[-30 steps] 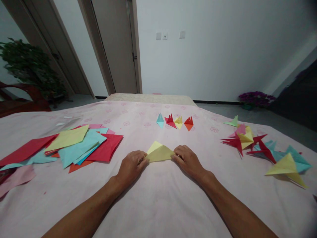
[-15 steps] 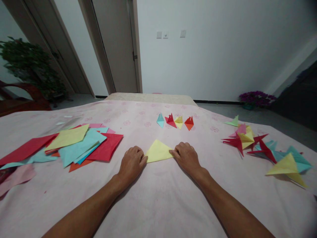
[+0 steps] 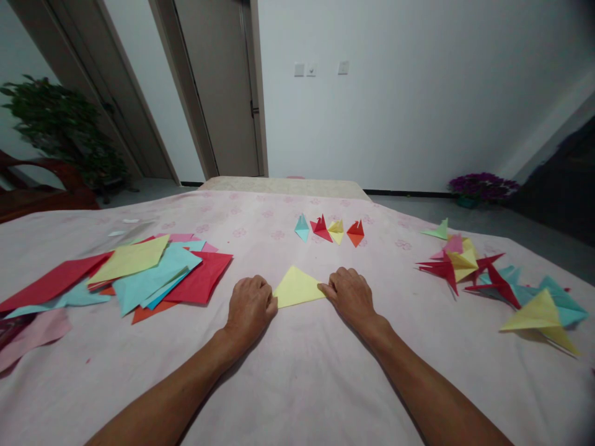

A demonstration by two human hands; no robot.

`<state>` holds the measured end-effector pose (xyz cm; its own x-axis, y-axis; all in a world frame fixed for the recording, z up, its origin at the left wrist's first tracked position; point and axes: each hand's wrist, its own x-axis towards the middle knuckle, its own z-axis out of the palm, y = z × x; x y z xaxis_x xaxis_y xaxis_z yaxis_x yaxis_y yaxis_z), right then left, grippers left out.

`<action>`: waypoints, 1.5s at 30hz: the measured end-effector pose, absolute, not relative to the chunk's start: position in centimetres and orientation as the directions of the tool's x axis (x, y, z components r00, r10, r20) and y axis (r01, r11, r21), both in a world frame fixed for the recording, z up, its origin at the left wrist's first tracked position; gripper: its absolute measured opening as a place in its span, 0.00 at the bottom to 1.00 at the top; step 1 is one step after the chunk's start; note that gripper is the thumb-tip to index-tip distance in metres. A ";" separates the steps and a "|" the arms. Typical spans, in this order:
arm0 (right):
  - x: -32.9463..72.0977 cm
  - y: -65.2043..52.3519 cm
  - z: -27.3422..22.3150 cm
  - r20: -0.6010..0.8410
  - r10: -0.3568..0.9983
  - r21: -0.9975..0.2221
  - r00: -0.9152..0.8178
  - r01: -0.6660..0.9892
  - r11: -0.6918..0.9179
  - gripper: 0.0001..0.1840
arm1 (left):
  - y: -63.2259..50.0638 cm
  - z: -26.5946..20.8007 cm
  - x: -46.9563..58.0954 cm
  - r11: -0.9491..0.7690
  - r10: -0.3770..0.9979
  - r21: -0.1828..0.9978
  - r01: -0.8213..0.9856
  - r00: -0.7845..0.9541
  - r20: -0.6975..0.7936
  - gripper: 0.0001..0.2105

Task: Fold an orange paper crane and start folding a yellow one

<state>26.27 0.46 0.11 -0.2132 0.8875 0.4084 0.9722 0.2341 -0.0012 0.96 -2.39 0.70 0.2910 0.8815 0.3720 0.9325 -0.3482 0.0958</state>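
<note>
A yellow sheet of paper (image 3: pixel 298 288), folded into a triangle, lies on the table between my hands with its peak pointing away from me. My left hand (image 3: pixel 251 303) is closed on its left corner, the thumb along the edge. At the right corner, my right hand (image 3: pixel 349 293) pinches the paper between thumb and curled fingers. Beyond the triangle stand small folded paper birds in a row: a light blue one (image 3: pixel 302 228), a red one (image 3: pixel 321 228), a yellow one (image 3: pixel 336 231) and an orange-red one (image 3: pixel 356 233).
Loose coloured paper sheets (image 3: pixel 158 272) are piled on the left of the pink flowered tablecloth (image 3: pixel 297 378). On the right lies a group of folded paper pieces (image 3: pixel 497 279) in red, yellow, blue, pink and green. A door (image 3: pixel 218 93) and a potted plant (image 3: pixel 65 130) are behind.
The left hand's thumb has shifted slightly at the left corner. Both hands stay on the yellow paper, which keeps its triangular shape. The whole view has tilted a little.
</note>
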 end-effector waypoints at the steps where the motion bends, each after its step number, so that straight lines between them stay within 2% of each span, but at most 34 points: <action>1: 26.3 0.5 0.1 0.406 0.889 -0.003 -0.211 0.973 0.233 0.16 | -2.4 0.7 1.0 -0.347 0.882 0.086 0.934 0.293 0.369 0.06; 10: 26.3 0.4 0.3 0.382 0.910 -0.028 -0.163 0.982 0.187 0.19 | -2.7 1.2 1.0 -0.300 0.912 0.082 0.950 0.260 0.319 0.04; 12: 26.3 0.4 0.3 0.379 0.913 -0.026 -0.154 0.984 0.177 0.20 | -2.8 1.0 1.0 -0.300 0.904 0.100 0.949 0.249 0.347 0.02; 14: 26.3 0.3 0.3 0.377 0.914 -0.024 -0.150 0.985 0.171 0.20 | -2.7 0.6 1.1 -0.343 0.872 0.103 0.934 0.275 0.406 0.10; 16: 26.2 0.3 0.3 0.381 0.912 -0.021 -0.151 0.985 0.172 0.19 | -2.4 0.3 1.3 -0.453 0.816 0.080 0.888 0.376 0.439 0.20; 18: 26.1 0.2 0.3 0.390 0.908 -0.020 -0.154 0.984 0.176 0.18 | -2.0 0.1 1.5 -0.608 0.742 0.053 0.792 0.543 0.393 0.25; 21: 26.0 0.2 0.4 0.413 0.895 -0.025 -0.169 0.980 0.197 0.16 | -1.4 -0.1 1.7 -0.771 0.630 0.096 0.630 0.730 0.265 0.23; 23: 26.0 0.2 0.4 0.429 0.883 -0.028 -0.188 0.975 0.221 0.15 | -1.4 -0.2 1.6 -0.790 0.613 0.156 0.594 0.756 0.229 0.22; 26: 26.0 0.1 0.5 0.449 0.866 -0.039 -0.222 0.963 0.267 0.12 | -1.8 -0.5 1.6 -0.765 0.644 0.206 0.610 0.726 0.241 0.23; 32: 26.0 0.0 0.7 0.501 0.788 -0.032 -0.357 0.902 0.430 0.03 | -3.1 0.2 2.8 -0.737 0.673 0.194 0.647 0.682 0.287 0.21; 36: 25.8 -0.4 0.5 0.491 0.691 0.049 -0.531 0.808 0.587 0.08 | -3.4 0.3 3.7 -0.680 0.728 0.226 0.698 0.606 0.319 0.13; 38: 25.5 -0.9 0.3 0.466 0.661 0.046 -0.588 0.763 0.645 0.10 | -3.3 0.0 4.0 -0.642 0.761 0.262 0.721 0.559 0.328 0.09; 41: 24.9 -1.9 0.2 0.425 0.671 -0.035 -0.608 0.730 0.683 0.09 | -2.7 0.0 4.5 -0.567 0.817 0.277 0.775 0.488 0.308 0.07; 45: 24.1 -2.9 0.6 0.403 0.746 -0.194 -0.530 0.747 0.636 0.08 | -1.5 0.6 5.9 -0.476 0.870 0.184 0.860 0.429 0.245 0.05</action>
<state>24.11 -2.92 0.61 -0.5298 0.7461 0.4033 0.7472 0.6356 -0.1943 5.93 -1.54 0.63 0.4286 0.8696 0.2453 0.8602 -0.4758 0.1837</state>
